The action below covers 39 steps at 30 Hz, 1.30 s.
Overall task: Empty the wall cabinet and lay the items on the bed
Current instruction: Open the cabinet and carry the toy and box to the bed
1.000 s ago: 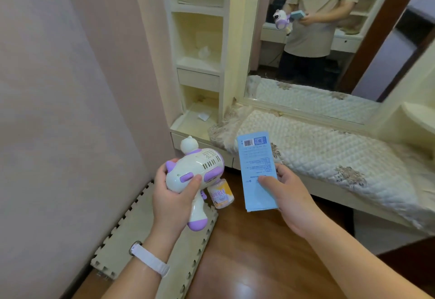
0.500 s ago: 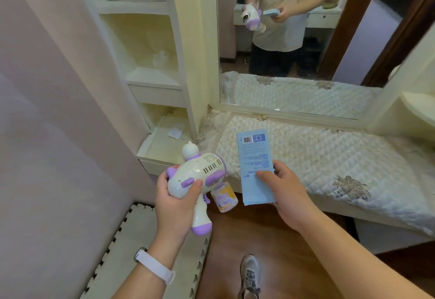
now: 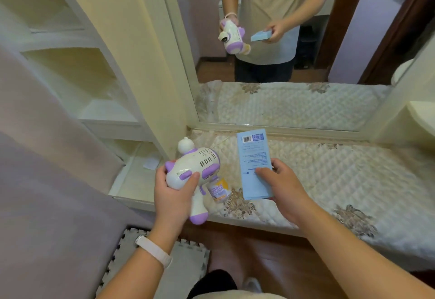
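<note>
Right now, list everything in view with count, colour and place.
bubble gun toy: one, white and purple, in the left hand
bubble bottle: one, yellow label, fixed under the toy
flat box: one, light blue, in the right hand
quilted cover: one, cream, below the mirror
mirror: one, cream frame, behind the cover
shelf unit: one, cream, left of mirror
paper scrap: one, white, lowest shelf
foam mat: one, grey, floor, lower left
left hand: one, grips the toy
right hand: one, holds the box
</note>
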Each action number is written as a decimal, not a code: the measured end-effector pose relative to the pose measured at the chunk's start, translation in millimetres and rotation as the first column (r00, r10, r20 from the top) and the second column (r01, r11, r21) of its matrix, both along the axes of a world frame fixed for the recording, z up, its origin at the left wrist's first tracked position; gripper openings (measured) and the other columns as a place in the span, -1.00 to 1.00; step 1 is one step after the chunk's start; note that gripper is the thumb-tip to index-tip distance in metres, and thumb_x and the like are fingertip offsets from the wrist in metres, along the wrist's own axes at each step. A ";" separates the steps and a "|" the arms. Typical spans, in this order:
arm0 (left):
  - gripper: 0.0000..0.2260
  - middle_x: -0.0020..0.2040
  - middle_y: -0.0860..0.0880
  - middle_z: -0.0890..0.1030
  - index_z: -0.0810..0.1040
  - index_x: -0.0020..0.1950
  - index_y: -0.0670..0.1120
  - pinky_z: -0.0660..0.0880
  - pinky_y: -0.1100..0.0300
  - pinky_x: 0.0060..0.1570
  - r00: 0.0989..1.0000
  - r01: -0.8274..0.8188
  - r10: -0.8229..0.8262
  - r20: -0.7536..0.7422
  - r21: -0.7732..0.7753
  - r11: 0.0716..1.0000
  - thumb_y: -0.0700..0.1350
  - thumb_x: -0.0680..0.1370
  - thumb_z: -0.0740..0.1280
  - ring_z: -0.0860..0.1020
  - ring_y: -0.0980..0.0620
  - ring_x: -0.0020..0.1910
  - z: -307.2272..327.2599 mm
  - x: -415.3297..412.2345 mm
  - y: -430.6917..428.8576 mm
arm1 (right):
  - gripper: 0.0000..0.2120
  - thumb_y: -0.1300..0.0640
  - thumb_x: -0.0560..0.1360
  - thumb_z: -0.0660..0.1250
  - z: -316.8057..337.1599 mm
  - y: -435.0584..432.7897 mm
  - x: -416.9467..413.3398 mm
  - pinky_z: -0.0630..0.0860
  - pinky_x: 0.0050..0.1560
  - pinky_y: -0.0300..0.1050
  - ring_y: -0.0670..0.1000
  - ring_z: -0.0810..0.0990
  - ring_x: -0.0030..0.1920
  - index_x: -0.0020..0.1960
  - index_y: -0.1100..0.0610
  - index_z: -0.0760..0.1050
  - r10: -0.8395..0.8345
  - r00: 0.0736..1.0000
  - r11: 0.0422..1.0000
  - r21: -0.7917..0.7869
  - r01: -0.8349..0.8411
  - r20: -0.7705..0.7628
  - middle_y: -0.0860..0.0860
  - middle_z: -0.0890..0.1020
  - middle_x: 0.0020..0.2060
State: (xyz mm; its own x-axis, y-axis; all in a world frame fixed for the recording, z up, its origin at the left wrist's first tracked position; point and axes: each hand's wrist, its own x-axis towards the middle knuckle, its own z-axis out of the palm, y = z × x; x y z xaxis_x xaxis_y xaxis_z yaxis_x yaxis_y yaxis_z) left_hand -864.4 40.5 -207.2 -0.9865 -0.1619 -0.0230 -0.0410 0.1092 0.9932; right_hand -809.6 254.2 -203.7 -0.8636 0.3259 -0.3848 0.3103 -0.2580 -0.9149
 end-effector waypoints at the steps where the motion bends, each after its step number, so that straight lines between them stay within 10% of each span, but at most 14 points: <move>1: -0.66 -0.08 0.06 0.62 0.45 0.00 0.04 0.59 0.14 -0.24 1.000 -0.001 0.001 0.006 -0.023 1.000 -0.26 0.41 0.52 0.63 0.19 -0.25 -2.2 -7.3 3.4 | -0.84 0.26 0.56 0.28 -2.1 4.9 -5.2 0.63 -0.17 0.06 0.09 0.68 -0.04 0.12 0.12 0.51 -0.003 1.000 1.000 -0.004 0.003 0.010 0.04 0.66 0.02; 16: -0.60 -0.04 0.00 0.61 0.41 0.03 0.05 0.61 -0.10 -0.11 0.992 -0.024 0.026 0.124 -0.016 1.000 -0.21 0.38 0.55 0.67 0.00 -0.15 -76.8 -136.5 24.7 | -0.84 0.15 0.55 0.31 -66.4 23.0 -124.0 0.43 -0.40 -0.16 0.03 0.66 -0.10 0.12 0.04 0.46 0.068 0.957 0.985 0.132 -0.109 0.283 -0.01 0.65 0.00; 21: -0.59 0.01 -0.05 0.60 0.42 0.10 -0.04 0.54 0.33 -0.25 0.986 0.005 -0.006 0.164 0.006 1.000 -0.28 0.39 0.53 0.64 0.17 -0.19 -103.8 -183.7 28.1 | -0.83 0.20 0.51 0.34 -101.5 26.1 -163.6 0.62 -0.05 0.10 0.07 0.68 -0.03 0.09 0.10 0.47 0.070 0.907 0.983 0.128 -0.134 0.414 0.05 0.66 0.05; 33: -0.48 0.13 0.19 0.54 0.40 0.12 0.23 0.46 0.33 0.06 0.985 0.126 -0.122 0.119 -0.030 0.992 -0.02 0.27 0.56 0.57 0.19 0.11 -146.7 -245.6 44.1 | -0.80 0.27 0.51 0.30 -159.4 20.4 -233.5 0.61 0.07 0.12 0.11 0.66 0.01 0.12 0.14 0.46 0.008 0.832 0.998 0.044 -0.039 0.555 0.09 0.65 0.05; 39: -0.42 0.17 0.13 0.51 0.37 0.25 -0.02 0.45 0.37 0.13 0.989 0.092 -0.092 0.119 0.011 0.996 -0.18 0.31 0.55 0.55 0.16 0.15 -160.9 -266.0 56.5 | -0.78 0.23 0.51 0.33 -174.6 29.7 -251.3 0.59 0.14 0.14 0.09 0.65 0.06 0.15 0.14 0.46 0.048 0.832 0.997 0.027 -0.076 0.553 0.09 0.63 0.10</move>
State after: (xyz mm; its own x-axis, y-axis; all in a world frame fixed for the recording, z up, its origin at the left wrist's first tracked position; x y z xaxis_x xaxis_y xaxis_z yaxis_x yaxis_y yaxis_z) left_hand -1130.4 97.0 -368.1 -0.9874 -0.0702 -0.1416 -0.1489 0.1124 0.9824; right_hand -1060.9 283.9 -378.2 -0.5312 0.3079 -0.7893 0.7809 -0.1834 -0.5971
